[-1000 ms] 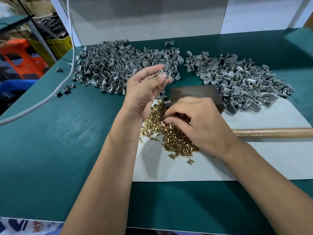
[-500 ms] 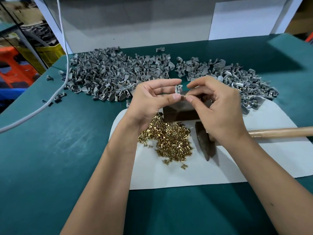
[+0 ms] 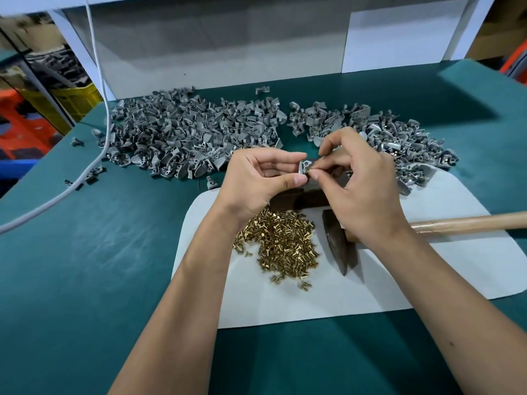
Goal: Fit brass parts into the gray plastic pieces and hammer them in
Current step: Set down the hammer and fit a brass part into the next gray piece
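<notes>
A green table top [image 3: 85, 280] fills the view. On it, at about four o'clock, lies a white sheet [image 3: 285, 306] with rounded corners. A gray cable [image 3: 97, 81] drops in from twelve o'clock at the left and trails off toward nine. Behind, at twelve, stands a gray back panel [image 3: 228, 47] with a white board [image 3: 399, 38] against it. Out at ten o'clock, blurred, sit what may be a yellow crate [image 3: 77, 99] and something orange [image 3: 22, 129].
</notes>
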Motion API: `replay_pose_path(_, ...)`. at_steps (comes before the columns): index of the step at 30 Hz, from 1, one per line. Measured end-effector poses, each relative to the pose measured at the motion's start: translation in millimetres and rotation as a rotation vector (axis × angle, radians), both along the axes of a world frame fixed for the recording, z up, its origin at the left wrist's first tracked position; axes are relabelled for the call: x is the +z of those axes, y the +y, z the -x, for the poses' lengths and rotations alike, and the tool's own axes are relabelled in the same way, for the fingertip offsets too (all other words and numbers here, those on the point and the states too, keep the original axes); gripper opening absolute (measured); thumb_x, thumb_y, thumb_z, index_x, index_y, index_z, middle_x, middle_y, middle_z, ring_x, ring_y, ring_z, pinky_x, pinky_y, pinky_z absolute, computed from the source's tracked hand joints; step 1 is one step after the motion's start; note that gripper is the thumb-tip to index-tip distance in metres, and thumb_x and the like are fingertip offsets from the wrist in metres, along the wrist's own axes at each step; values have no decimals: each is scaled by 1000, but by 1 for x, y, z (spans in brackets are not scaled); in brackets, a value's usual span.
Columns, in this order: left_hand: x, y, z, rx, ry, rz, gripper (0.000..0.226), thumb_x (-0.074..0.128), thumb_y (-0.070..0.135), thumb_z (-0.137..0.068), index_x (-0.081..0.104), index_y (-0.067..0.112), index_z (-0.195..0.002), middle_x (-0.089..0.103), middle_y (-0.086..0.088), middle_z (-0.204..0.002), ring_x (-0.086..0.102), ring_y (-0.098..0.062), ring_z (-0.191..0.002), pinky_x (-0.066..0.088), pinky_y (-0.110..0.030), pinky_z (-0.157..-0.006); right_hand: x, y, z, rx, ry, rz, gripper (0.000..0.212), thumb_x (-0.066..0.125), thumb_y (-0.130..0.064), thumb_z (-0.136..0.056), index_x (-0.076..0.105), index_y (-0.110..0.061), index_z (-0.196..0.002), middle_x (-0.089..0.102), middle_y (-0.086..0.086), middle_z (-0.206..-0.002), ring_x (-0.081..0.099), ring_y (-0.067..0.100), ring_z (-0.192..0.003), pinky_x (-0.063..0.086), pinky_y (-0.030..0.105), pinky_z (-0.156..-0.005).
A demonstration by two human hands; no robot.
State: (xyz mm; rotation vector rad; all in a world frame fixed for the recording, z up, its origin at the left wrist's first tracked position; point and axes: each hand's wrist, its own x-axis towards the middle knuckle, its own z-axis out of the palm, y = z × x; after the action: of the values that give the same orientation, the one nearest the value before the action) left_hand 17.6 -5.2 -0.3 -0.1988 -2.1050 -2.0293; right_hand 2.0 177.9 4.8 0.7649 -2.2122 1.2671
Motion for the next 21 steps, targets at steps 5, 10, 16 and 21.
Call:
replay_pose_path(5, 0, 6, 0, 30, 14, 9, 36, 85, -13, -66, 76, 2, -98, 76, -20, -90, 71, -22, -82, 62, -30, -83, 0, 1, 0, -1, -3, -1, 31, 78, -3, -82, 56, -17, -99, 70, -15, -78, 68, -1, -81, 48, 8, -72)
replay_pose_path(10, 0, 13, -1, 51, 19, 37, 35, 85, -14, -66, 75, 3, -94, 74, -16, -83, 70, -17, -77, 61, -25, -79, 1, 0, -1, -14, -28, -28, 37, 76, 2, -81, 52, -23, -95, 68, -8, -77, 67, 6, -76, 52, 16, -68)
replay_pose_path(16, -4, 13, 1, 55, 34, -4, 32, 87, -10, -66, 75, 7, -90, 75, 0, -76, 70, -8, -72, 58, -20, -73, 0, -1, 1, 1, -4, 2, 27, 75, 2, -83, 57, -15, -92, 67, -5, -78, 66, 10, -74, 53, 22, -66)
replay_pose_path(21, -6, 7, 2, 15, 38, -49, 33, 88, -6, -67, 77, 12, -92, 78, -2, -83, 74, -12, -77, 58, -22, -75, 1, 6, 7, 72, 10, -36, 19, 77, -3, -86, 64, -12, -98, 71, -5, -85, 69, 6, -85, 55, 19, -75)
